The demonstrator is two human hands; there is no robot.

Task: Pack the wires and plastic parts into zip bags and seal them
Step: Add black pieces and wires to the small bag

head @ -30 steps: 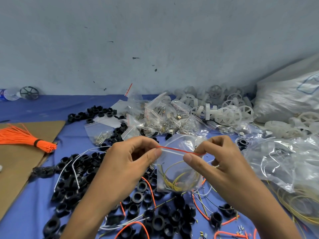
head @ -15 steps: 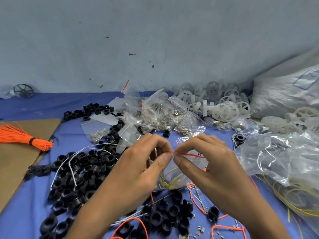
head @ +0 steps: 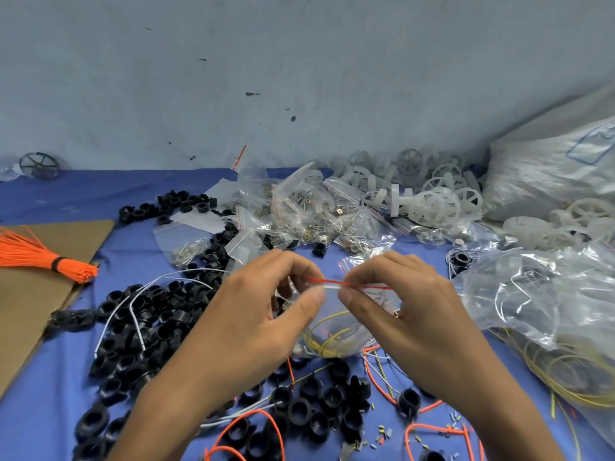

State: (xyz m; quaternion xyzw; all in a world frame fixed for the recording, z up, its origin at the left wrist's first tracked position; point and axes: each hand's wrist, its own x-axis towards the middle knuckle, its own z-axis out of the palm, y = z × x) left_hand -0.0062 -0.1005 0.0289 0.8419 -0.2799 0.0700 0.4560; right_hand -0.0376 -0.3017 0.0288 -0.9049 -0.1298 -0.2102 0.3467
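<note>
While both hands work above the blue cloth [head: 60, 387], they hold one small zip bag [head: 346, 324] between them, near the middle of the view. The left hand [head: 263, 314] pinches the top edge of the bag with thumb and curled fingers. The right hand [head: 409, 314] pinches the same edge just beside it, so the two thumbs are almost touching. Along this edge runs the red strip [head: 366, 285] of the seal; whether it is fully pressed together, I cannot tell. Inside the bag lie coiled yellow wires [head: 327, 341]. Whether the bottom of the bag touches the cloth is not clear.

Under and left of the hands, many black rings [head: 156, 314] are spread on the cloth, with a white wire [head: 133, 294] lying over them. Loose orange wires [head: 253, 424] are near the front edge. Behind the hands there is a heap of filled bags [head: 299, 211], and to the right of it a pile of white wheels [head: 432, 201]. At the right side lies a big clear bag [head: 549, 294], and behind it a white sack [head: 549, 174]. At the left, an orange bundle [head: 43, 257] rests on cardboard [head: 30, 301].
</note>
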